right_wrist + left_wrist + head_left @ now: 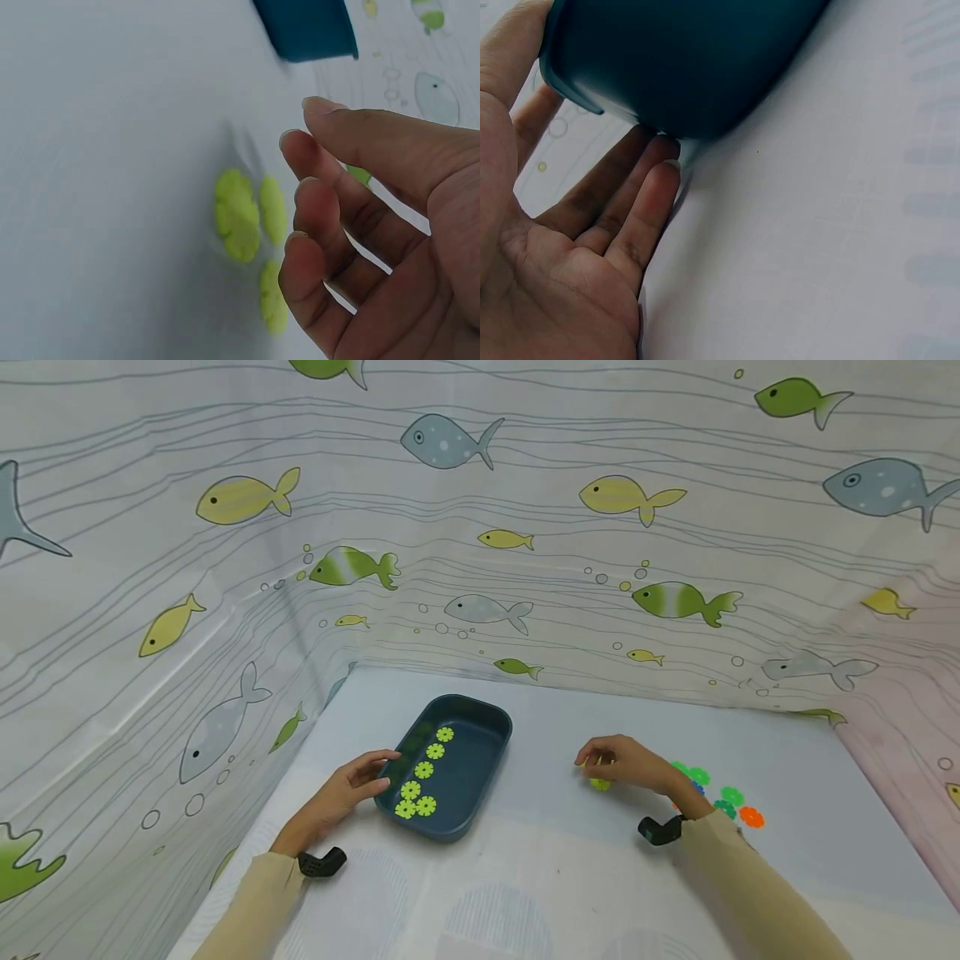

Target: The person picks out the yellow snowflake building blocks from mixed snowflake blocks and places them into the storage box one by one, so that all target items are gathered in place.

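My left hand (348, 789) holds the left edge of a dark blue rectangular tray (491, 777). In the left wrist view its thumb is at the rim, while other fingers (649, 202) lie against the outer wall. Several yellow-green notched, flower-shaped discs (424, 769) lie inside the tray, mostly in a line near its left side. Right of the tray, my right hand (626, 764) hovers over yellow discs (238, 216) on the table. Its thumb (375, 135) and loosely bent fingers are apart, with nothing visible between them.
Beyond my right wrist lie several loose discs: green ones (732, 796), an orange one (752, 817) and a partly hidden blue one. Fish-printed sheeting (570, 577) walls in the white table (525, 877) at the back and sides. Each wrist wears a black device (322, 862).
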Motion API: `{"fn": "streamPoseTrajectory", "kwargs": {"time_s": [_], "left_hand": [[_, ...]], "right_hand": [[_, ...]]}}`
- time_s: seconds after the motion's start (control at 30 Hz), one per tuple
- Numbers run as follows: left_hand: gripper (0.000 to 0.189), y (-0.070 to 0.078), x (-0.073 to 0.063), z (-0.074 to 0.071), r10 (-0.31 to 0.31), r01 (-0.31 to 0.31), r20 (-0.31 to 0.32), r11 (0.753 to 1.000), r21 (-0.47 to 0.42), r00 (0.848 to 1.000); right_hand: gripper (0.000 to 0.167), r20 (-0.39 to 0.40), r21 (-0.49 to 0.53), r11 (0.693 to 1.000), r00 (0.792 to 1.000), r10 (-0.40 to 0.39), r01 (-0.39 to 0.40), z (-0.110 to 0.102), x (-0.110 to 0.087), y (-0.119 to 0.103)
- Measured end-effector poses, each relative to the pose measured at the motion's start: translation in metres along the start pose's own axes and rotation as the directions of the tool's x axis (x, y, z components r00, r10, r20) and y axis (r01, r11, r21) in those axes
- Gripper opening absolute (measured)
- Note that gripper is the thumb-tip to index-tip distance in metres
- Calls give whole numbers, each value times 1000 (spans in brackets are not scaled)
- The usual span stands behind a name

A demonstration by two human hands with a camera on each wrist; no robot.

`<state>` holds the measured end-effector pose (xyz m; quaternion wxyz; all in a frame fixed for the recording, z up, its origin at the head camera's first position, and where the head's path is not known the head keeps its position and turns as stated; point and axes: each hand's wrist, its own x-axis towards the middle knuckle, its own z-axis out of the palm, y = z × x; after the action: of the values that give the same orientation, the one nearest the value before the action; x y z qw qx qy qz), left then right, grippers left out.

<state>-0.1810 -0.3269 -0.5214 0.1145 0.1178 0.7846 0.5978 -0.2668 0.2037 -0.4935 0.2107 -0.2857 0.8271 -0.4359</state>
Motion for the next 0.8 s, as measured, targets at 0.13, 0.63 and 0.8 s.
{"fn": "streamPoseTrajectory", "kwargs": {"time_s": [0.13,0.63,0.8], "left_hand": [[50,0,-1,0,2,-2,-2,1000,0,1000],[49,-5,-2,-1,-5,5,-7,1000,7,1000],[50,-4,-1,0,6,-6,-5,1000,13,1000]], "right_hand": [[21,-29,-30,999,999,31,-32,-3,-8,6],[28,-97,-147,986,993,64,-78,-4,-22,23],[28,-117,-165,981,989,86,-105,-2,-25,19]]}}
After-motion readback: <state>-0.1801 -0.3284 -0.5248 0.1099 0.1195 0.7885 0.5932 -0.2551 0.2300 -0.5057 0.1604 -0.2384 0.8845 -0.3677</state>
